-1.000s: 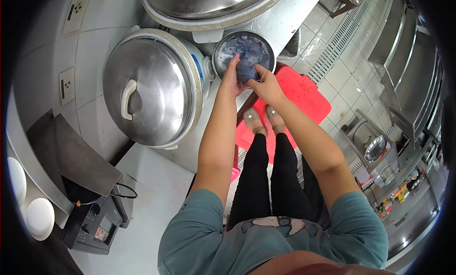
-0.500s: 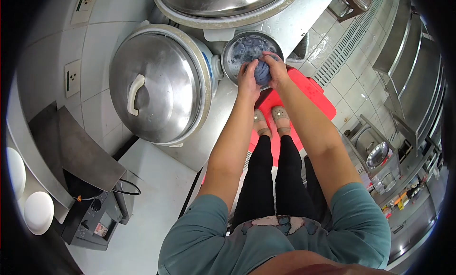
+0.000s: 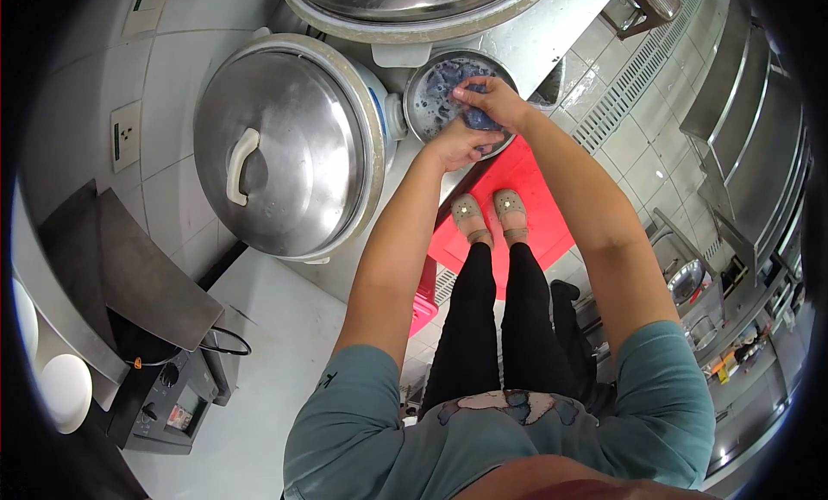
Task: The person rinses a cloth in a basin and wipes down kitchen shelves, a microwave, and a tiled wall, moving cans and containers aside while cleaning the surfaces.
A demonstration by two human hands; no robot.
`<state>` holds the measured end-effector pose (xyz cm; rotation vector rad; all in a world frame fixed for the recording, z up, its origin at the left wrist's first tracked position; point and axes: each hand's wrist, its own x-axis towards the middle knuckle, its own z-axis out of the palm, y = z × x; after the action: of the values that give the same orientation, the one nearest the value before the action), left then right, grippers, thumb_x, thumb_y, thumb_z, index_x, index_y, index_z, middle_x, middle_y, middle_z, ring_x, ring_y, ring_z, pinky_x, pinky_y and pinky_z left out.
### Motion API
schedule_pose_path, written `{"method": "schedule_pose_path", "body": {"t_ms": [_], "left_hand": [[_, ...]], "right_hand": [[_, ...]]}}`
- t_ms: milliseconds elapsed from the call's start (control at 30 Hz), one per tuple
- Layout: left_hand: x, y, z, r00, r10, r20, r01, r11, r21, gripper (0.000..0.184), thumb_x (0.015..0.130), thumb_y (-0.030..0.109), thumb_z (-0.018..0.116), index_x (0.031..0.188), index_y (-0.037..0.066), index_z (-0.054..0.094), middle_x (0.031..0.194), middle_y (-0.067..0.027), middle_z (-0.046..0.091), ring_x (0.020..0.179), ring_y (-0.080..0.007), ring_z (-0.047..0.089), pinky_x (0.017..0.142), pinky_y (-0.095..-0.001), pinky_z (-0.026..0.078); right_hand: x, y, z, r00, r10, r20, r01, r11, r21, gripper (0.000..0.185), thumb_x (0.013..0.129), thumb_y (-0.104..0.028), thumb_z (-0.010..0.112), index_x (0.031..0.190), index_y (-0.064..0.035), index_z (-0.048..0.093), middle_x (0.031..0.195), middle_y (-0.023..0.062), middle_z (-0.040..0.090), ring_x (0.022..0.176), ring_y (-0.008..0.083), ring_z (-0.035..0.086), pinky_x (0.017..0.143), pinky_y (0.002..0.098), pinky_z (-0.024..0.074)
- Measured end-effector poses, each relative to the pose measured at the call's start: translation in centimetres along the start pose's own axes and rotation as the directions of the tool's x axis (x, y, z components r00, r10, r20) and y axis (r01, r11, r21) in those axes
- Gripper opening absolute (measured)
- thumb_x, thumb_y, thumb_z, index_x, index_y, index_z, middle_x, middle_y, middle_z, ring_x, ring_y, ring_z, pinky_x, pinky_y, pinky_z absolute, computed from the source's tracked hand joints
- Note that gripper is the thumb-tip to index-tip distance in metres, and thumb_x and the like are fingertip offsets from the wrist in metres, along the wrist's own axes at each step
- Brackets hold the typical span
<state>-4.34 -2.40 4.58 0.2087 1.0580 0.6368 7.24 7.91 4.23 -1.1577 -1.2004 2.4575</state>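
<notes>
Soapy, bubbly water fills a round metal basin on the counter. A wet blue-grey cloth is bunched between my two hands over the basin's near side. My left hand is low, its fingers curled round the lower part of the cloth. Above it, my right hand has its fingers bent and closed on the upper part. More dark cloth or murky water shows among the suds; I cannot tell which.
A large cooker with a steel lid stands left of the basin, and another lidded cooker behind it. My feet are on a red plastic surface below. A floor drain grate and metal racks lie to the right.
My hands were side by side round a balled cloth. Now the left has turned and dropped lower, and the right has moved higher across the cloth.
</notes>
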Motion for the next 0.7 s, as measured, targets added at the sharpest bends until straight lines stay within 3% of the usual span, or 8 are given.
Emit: {"method": "schedule_pose_path", "body": {"t_ms": [67,167,233,333,467,533,633,700], "left_hand": [[-0.2,0.5,0.7,0.999,0.023,-0.026,-0.021,0.996,0.082,0.031,0.085,0.014,0.078,0.112,0.01,0.064,0.093,-0.0005,0.067,0.07,-0.0088,0.056,0.05,-0.023,0.042],[-0.3,0.7,1.6,0.964,0.02,-0.265,0.09,0.913,0.397,0.036,0.084,0.02,0.078,0.113,0.006,0.063,0.095,-0.006,0.07,0.077,-0.0185,0.065,0.061,-0.0344,0.051],[1.2,-1.3,0.4,0.884,0.424,-0.198,-0.181,0.7,0.691,0.039,0.085,0.024,0.077,0.111,-0.001,0.063,0.1,-0.0158,0.072,0.083,-0.0289,0.07,0.07,-0.0393,0.053],[-0.1,-0.9,1.5,0.851,0.465,-0.244,-0.087,0.583,0.808,0.04,0.087,0.026,0.071,0.113,-0.004,0.061,0.104,-0.0257,0.07,0.098,-0.0422,0.068,0.084,-0.0492,0.052],[-0.7,-0.8,2.1,0.837,0.445,-0.32,0.05,0.52,0.853,0.042,0.088,0.027,0.069,0.117,-0.002,0.06,0.107,-0.0295,0.068,0.104,-0.0437,0.064,0.085,-0.0512,0.052],[-1.7,0.1,3.0,0.841,0.305,-0.448,0.294,0.437,0.85,0.05,0.087,0.028,0.07,0.124,0.001,0.053,0.114,-0.025,0.067,0.107,-0.0412,0.064,0.088,-0.0507,0.052],[-2.6,-0.8,3.1,0.779,0.433,-0.453,0.203,0.51,0.836,0.056,0.083,0.027,0.074,0.126,0.0,0.05,0.116,-0.0249,0.064,0.11,-0.0411,0.062,0.093,-0.049,0.05],[-2.4,-3.6,2.5,0.69,0.607,-0.394,0.072,0.484,0.872,0.062,0.081,0.026,0.077,0.129,0.001,0.047,0.115,-0.0244,0.064,0.11,-0.0401,0.062,0.096,-0.0473,0.048]], "right_hand": [[0.7,-0.1,0.7,0.996,0.001,-0.085,-0.009,0.995,-0.097,0.031,0.095,-0.031,0.071,0.106,-0.0016,0.068,0.089,0.0038,0.069,0.082,0.0106,0.059,0.075,0.0272,0.0517],[1.3,0.3,1.3,0.976,-0.044,-0.211,-0.024,0.951,-0.309,0.036,0.097,-0.038,0.066,0.097,-0.0024,0.069,0.083,0.0043,0.068,0.076,0.0121,0.058,0.071,0.0302,0.049],[1.7,0.7,1.6,0.954,-0.067,-0.294,-0.099,0.851,-0.515,0.046,0.098,-0.047,0.058,0.092,-0.0019,0.069,0.079,0.0125,0.068,0.075,0.024,0.063,0.075,0.0373,0.0495],[2.0,1.5,2.1,0.931,-0.08,-0.357,-0.151,0.806,-0.573,0.053,0.101,-0.05,0.05,0.095,-0.0006,0.069,0.084,0.0207,0.068,0.083,0.0377,0.066,0.08,0.0442,0.0493],[2.4,2.7,2.8,0.9,-0.13,-0.416,-0.163,0.786,-0.597,0.054,0.102,-0.048,0.046,0.095,-0.0001,0.069,0.092,0.0255,0.069,0.094,0.0443,0.065,0.085,0.0482,0.0481],[2.3,3.4,3.2,0.84,-0.199,-0.504,-0.18,0.774,-0.606,0.056,0.102,-0.049,0.043,0.096,0.0009,0.067,0.097,0.0282,0.067,0.101,0.0461,0.062,0.089,0.0503,0.0468],[1.0,4.1,3.2,0.838,-0.257,-0.481,-0.064,0.829,-0.556,0.05,0.103,-0.044,0.05,0.094,0.0036,0.062,0.082,0.0207,0.064,0.08,0.0354,0.062,0.078,0.043,0.0478],[-0.6,4.9,2.7,0.822,-0.302,-0.483,0.027,0.867,-0.497,0.047,0.102,-0.042,0.051,0.098,0.0034,0.062,0.087,0.0245,0.064,0.087,0.0413,0.062,0.081,0.0448,0.0478]]}}
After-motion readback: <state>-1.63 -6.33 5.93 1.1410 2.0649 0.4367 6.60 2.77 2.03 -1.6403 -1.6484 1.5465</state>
